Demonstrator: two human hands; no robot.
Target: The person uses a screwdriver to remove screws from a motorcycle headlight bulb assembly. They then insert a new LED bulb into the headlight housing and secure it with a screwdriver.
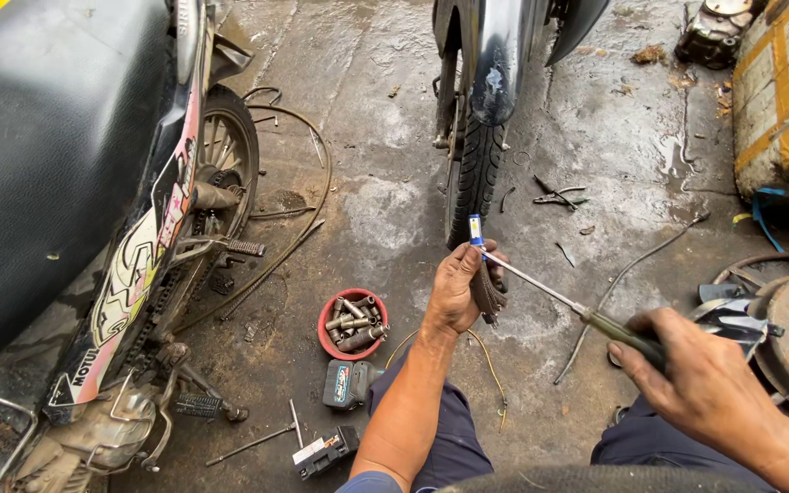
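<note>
The right hand [705, 383] sits nearest the camera, at lower right. Its fingers are wrapped tight around the dark handle of a screwdriver [550, 292], thumb laid along the grip. The steel shaft runs up and left from that handle — across open floor — to the left hand [457, 288].

The left hand's fingers are curled closed around a small dark part [488, 294], pinching it against the palm, with the shaft tip resting at that part. A small blue-and-white piece [476, 228] stands up just above the thumb; whether it belongs to the tool or to the part cannot be told.

Handling judgement: the screwdriver is light and rigid, and the ribbed handle is the correct place to grip; the bare shaft looks smooth and would likely slip under greasy fingers. The dark part appears light and somewhat pliable, so a firm pinch at its sides should hold it.

Between the knees lies a cordless driver [344, 383], with a black box-shaped item [321, 452] just nearer. Beyond it stands a red bowl [352, 324] full of metal sockets. A motorbike [93, 210] fills the left side. Farther off, a second bike's rear tyre [477, 173] stands upright on the wet concrete floor [385, 110], with loose cable [623, 274] lying to the right.
</note>
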